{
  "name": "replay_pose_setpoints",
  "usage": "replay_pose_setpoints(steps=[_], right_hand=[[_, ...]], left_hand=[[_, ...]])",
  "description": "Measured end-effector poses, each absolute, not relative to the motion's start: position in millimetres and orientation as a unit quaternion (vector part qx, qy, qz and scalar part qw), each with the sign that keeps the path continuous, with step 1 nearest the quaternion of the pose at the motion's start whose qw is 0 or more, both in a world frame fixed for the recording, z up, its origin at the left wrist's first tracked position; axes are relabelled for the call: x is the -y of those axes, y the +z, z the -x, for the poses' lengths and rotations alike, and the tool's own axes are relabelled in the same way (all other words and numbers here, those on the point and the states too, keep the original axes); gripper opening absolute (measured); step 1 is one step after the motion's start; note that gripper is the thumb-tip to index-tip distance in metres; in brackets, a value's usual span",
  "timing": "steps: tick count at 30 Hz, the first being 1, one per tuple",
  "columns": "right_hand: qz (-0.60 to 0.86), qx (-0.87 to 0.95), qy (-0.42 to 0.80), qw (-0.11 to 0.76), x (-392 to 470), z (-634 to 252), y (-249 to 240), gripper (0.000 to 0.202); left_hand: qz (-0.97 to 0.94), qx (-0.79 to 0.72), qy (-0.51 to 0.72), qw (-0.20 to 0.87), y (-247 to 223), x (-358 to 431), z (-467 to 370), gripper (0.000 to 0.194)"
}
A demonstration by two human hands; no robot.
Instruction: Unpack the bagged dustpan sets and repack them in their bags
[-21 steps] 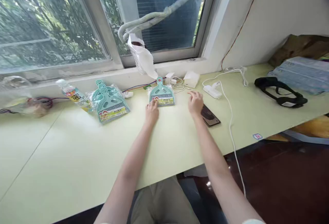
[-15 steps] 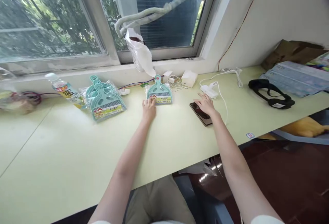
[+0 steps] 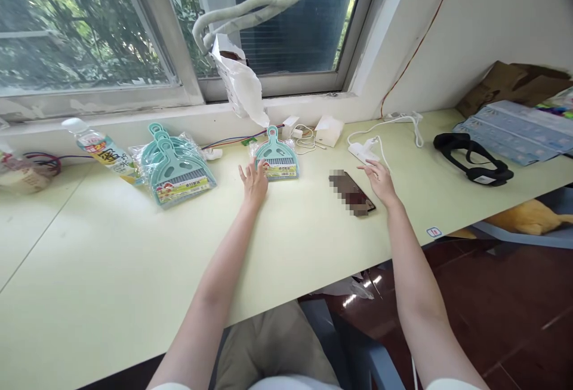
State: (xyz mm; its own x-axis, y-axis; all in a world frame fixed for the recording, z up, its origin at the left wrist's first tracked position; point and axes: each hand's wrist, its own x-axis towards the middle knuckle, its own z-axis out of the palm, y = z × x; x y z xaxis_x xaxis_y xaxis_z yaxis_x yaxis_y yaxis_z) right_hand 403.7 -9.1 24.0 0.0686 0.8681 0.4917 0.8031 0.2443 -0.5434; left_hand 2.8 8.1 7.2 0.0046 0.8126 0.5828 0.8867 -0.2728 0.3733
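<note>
Dustpan (image 3: 273, 153) by left hand (image 3: 256, 187): fan-shaped plastic

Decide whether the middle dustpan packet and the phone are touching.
Apart. The head view shows bare tabletop between the middle dustpan packet and the phone.

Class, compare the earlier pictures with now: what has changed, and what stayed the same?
The right hand has moved rightward across the phone, to its right side. The left hand has spread its fingers at the lower left of the single dustpan. No new hold shows. The dustpan, phone and bottle stayed put.
</note>
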Motion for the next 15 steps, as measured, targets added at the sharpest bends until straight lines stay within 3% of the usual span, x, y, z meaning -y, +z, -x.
replay_pose_setpoints(steps=[7, 15], right_hand=[[0.688, 0.646, 0.066, 0.324, 24.5, -398.9, 16.6, 0.049], [0.772, 0.579, 0.153, 0.215, 45.6, -376.6, 22.6, 0.071]], left_hand=[[0.643, 0.628, -0.436, 0.041, 7.1, -11.7, 4.5, 0.055], [0.603, 0.635, -0.481, 0.037, 6.2, -14.3, 7.5, 0.047]])
